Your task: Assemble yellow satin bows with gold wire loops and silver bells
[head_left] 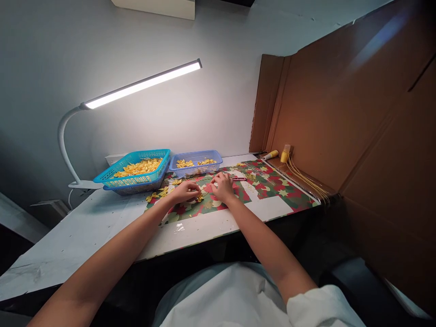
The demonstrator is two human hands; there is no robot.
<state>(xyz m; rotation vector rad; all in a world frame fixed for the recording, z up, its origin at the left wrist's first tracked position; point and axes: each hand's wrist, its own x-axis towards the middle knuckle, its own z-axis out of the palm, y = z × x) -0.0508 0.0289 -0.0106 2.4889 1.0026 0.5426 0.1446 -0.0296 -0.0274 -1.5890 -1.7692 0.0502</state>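
Over the patterned sheet (272, 187), my two hands are close together. My left hand (185, 191) is closed in a pinch, with a small yellow bow (200, 198) at its fingertips. Just to the right, my right hand (223, 186) has its fingers bent and pressed together. A thin strand seems to run between the hands, too fine to make out clearly. Beyond my right hand lies a pink-handled tool (240, 179), partly hidden by the fingers. More yellow bows (153, 196) are scattered to the left of my left hand.
A turquoise basket (100, 177) of yellow bows is stacked at the back left, beside a blue-violet basket (195, 170) holding more. A lamp (143, 84) arches above. Yellow cords (303, 175) and a yellow-filled bottle (285, 154) lie near the cardboard wall (340, 113). Small gold bits (251, 177) lie right.
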